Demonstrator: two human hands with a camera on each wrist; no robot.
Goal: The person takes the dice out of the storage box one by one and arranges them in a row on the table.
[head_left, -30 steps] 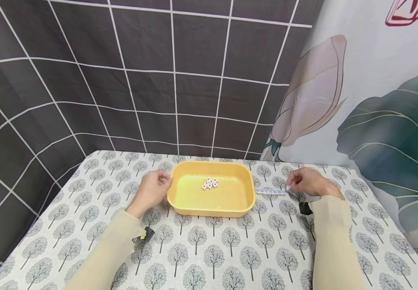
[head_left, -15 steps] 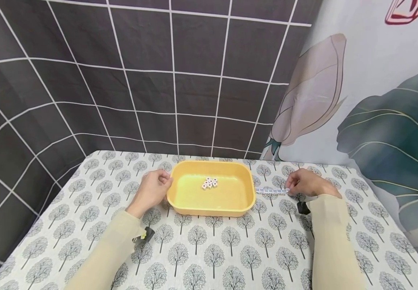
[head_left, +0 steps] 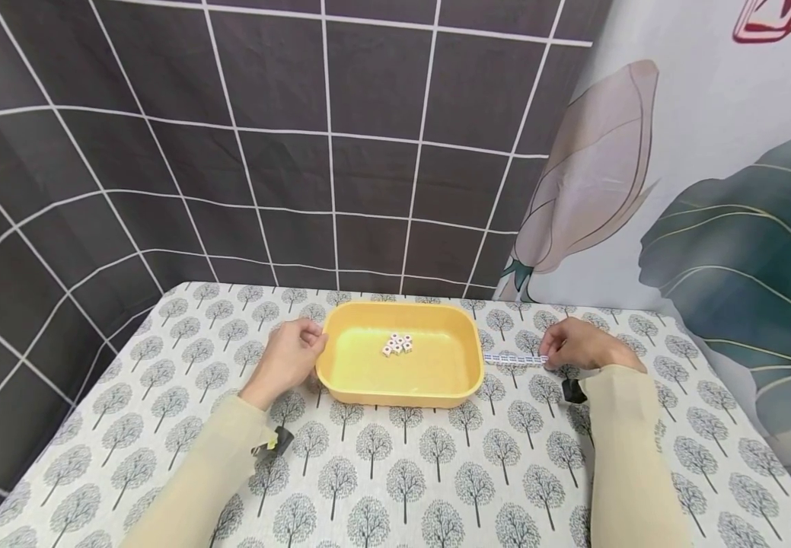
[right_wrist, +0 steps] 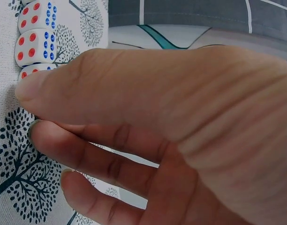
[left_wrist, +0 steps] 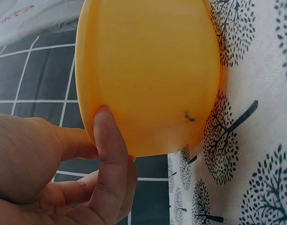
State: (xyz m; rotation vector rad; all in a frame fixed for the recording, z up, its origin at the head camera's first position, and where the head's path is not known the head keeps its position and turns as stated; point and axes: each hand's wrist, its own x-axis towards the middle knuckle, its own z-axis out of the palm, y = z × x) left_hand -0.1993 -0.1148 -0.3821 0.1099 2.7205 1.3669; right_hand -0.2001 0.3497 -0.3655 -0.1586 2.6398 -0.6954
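A yellow plastic basin (head_left: 347, 373) stands mid-table with several white dice (head_left: 397, 345) grouped inside it. At its left end, my left hand (head_left: 288, 358) pinches the rim; in the left wrist view the thumb is at the rim and a finger (left_wrist: 110, 159) lies along the outer wall. A straight row of dice (head_left: 511, 359) runs from the basin's right side to my right hand (head_left: 583, 346). In the right wrist view, red and blue pips show on the row, and my thumb (right_wrist: 35, 89) covers much of the end die (right_wrist: 31, 71), which my fingertips hold.
The table wears a white cloth (head_left: 405, 479) printed with trees. A dark gridded curtain (head_left: 285, 175) hangs behind the table, and a flower-printed curtain (head_left: 710, 251) stands at the right.
My right hand has shifted slightly left, bringing its die from just apart to the row's right end. My left hand and the basin have stayed in place.
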